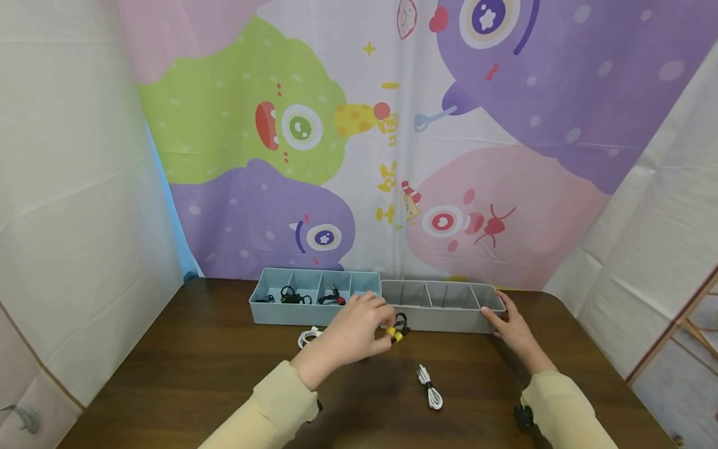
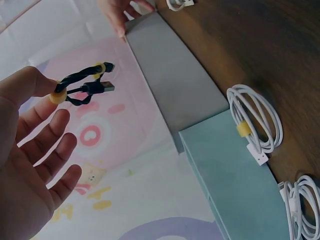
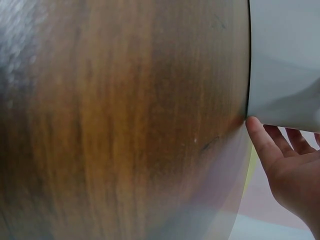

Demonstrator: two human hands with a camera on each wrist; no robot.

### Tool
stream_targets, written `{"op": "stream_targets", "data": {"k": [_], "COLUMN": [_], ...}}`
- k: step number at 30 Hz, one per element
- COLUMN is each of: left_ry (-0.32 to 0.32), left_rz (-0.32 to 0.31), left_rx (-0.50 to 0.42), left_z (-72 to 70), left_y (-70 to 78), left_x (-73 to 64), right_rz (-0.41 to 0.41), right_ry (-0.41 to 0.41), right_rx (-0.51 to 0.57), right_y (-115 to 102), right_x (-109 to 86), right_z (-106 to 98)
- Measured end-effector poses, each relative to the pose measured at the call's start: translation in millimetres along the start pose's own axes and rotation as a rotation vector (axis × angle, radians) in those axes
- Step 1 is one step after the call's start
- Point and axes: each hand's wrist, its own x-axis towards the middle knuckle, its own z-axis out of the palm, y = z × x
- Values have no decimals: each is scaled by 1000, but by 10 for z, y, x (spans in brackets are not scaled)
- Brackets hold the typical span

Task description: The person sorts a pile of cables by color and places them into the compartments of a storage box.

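Observation:
My left hand (image 1: 359, 324) pinches a black USB cable (image 2: 94, 88) between thumb and forefinger, its other fingers spread. The cable is coiled, with yellow ties around it. In the head view it is held in front of a grey divided box (image 1: 443, 318), close to where that box meets a light blue divided box (image 1: 308, 315). At the grey box's right end, my right hand (image 1: 516, 333) grips the corner, thumb on the front side and fingers around the end. Black cables (image 1: 291, 297) lie in the blue box's left compartments; the grey box's visible compartments hold nothing.
A bundled white cable (image 1: 430, 390) lies on the brown table (image 1: 185, 380) in front of the boxes. Another white cable (image 1: 305, 337) sits before the blue box, partly behind my left hand. A patterned curtain (image 1: 370, 237) hangs right behind the boxes.

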Motion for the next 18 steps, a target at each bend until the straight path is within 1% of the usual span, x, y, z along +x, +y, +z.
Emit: {"op": "stream_targets", "data": {"k": [6, 12, 18], "left_ry": [53, 111, 182], "left_rz": [-25, -41, -30], "left_rx": [-23, 0, 35], "left_z": [-60, -110, -121], "left_y": [-41, -97, -174], "left_x": [-10, -8, -8], "right_rz": [2, 7, 7], "right_ry": [3, 3, 1], "right_rx": [0, 4, -1], "right_y": [-8, -6, 3], "right_x": [-4, -11, -3], "right_z": [-5, -3, 0]}}
